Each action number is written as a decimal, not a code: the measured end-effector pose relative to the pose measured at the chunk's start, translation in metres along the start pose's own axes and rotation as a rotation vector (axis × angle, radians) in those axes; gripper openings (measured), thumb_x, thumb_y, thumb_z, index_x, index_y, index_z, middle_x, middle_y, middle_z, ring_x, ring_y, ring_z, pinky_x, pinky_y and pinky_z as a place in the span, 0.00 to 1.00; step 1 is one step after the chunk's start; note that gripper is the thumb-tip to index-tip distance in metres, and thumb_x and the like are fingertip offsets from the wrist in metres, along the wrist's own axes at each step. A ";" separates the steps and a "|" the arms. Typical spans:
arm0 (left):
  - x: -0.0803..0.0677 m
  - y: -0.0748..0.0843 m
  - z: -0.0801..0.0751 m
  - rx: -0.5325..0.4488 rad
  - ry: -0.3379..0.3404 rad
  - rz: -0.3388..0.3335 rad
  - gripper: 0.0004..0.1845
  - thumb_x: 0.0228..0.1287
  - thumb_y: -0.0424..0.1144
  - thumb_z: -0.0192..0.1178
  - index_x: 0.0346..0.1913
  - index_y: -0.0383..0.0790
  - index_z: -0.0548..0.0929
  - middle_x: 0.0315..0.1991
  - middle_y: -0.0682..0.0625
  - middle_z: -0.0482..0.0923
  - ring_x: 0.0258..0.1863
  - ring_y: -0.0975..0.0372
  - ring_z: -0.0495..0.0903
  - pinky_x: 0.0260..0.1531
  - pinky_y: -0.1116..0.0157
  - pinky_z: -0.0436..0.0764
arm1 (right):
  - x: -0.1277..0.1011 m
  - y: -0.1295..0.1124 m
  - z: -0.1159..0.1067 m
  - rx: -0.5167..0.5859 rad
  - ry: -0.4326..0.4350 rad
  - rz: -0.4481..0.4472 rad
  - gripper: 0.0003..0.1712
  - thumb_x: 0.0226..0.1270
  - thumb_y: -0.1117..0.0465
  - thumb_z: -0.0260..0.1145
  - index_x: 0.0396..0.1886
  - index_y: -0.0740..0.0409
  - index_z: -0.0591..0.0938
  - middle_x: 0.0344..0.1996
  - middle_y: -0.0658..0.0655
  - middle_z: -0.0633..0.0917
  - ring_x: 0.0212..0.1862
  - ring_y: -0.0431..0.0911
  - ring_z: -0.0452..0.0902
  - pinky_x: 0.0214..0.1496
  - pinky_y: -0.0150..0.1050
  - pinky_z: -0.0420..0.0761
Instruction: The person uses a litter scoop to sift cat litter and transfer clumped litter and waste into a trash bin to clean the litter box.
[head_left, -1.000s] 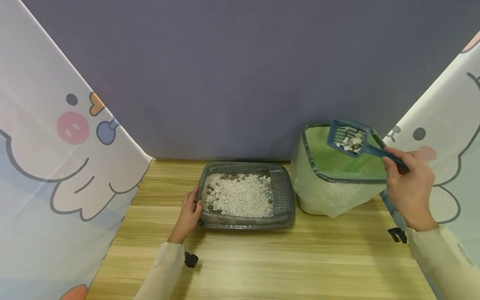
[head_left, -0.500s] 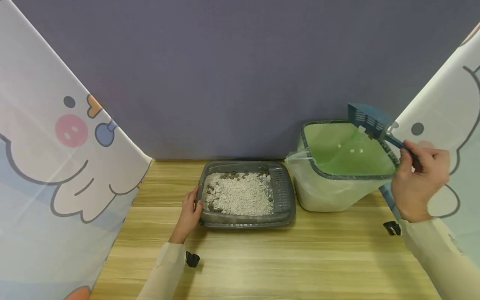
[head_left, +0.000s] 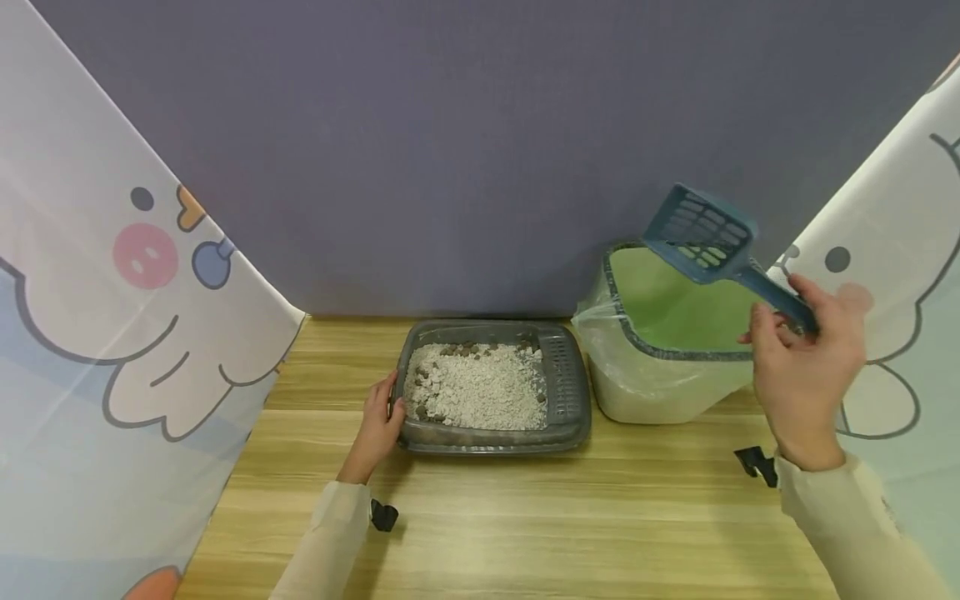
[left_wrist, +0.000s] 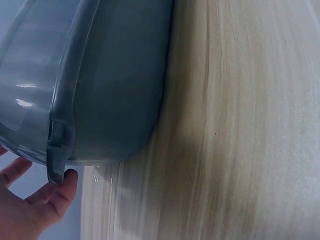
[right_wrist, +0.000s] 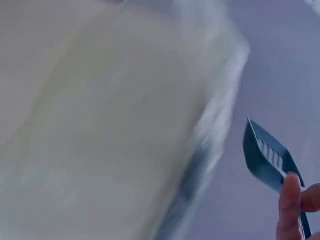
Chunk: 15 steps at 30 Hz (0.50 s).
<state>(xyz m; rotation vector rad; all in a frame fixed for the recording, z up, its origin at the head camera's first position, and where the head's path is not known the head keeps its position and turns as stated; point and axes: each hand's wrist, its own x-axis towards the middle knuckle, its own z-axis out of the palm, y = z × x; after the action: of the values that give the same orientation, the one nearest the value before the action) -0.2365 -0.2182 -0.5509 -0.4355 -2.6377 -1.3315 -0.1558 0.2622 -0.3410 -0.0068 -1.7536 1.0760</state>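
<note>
My right hand (head_left: pixel 806 367) grips the handle of a blue slotted scoop (head_left: pixel 701 233), held up over the bin's near right rim; the scoop looks empty. In the right wrist view the scoop (right_wrist: pixel 265 157) shows beside my fingertips (right_wrist: pixel 290 205). Below it stands a green bin (head_left: pixel 660 304) lined with a clear bag. My left hand (head_left: pixel 378 425) holds the left edge of a grey litter tray (head_left: pixel 570 392) filled with pale granules (head_left: pixel 480 387) and some dark lumps. The left wrist view shows the tray's wall (left_wrist: pixel 110 75) with my fingers (left_wrist: pixel 47 200) against its corner.
A wooden table (head_left: pixel 525 517) carries both containers. Cartoon-printed curtains (head_left: pixel 112 317) close in on the left and right (head_left: pixel 900 275), and a purple wall (head_left: pixel 450 150) stands behind.
The scoop held pale lumps over the bin a second ago; it tipped and emptied into the bin, then swung back left and up. The left hand kept still on the tray.
</note>
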 end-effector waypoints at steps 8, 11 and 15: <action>-0.002 -0.003 0.000 -0.004 0.025 0.023 0.29 0.71 0.34 0.48 0.72 0.35 0.57 0.60 0.32 0.60 0.58 0.42 0.60 0.51 0.41 0.63 | -0.040 -0.031 0.038 0.044 -0.400 -0.073 0.22 0.58 0.77 0.65 0.54 0.67 0.79 0.32 0.50 0.74 0.20 0.34 0.73 0.18 0.24 0.72; -0.001 -0.003 0.000 -0.004 0.026 0.019 0.29 0.71 0.34 0.48 0.72 0.35 0.57 0.59 0.32 0.60 0.57 0.42 0.60 0.51 0.42 0.63 | -0.064 -0.037 0.052 0.073 -0.565 -0.057 0.21 0.59 0.76 0.64 0.54 0.67 0.79 0.33 0.55 0.75 0.19 0.37 0.72 0.17 0.27 0.73; 0.002 -0.003 0.001 0.004 0.022 0.018 0.29 0.71 0.35 0.47 0.72 0.36 0.56 0.60 0.33 0.61 0.58 0.42 0.60 0.51 0.42 0.63 | -0.095 -0.036 0.068 -0.017 -0.729 -0.038 0.18 0.62 0.71 0.64 0.53 0.64 0.80 0.33 0.53 0.75 0.20 0.36 0.68 0.19 0.29 0.72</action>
<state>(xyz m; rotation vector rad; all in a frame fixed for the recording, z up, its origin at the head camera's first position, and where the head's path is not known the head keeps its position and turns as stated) -0.2393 -0.2189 -0.5537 -0.4405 -2.6122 -1.3183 -0.1469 0.1521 -0.3931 0.4579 -2.3929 1.1105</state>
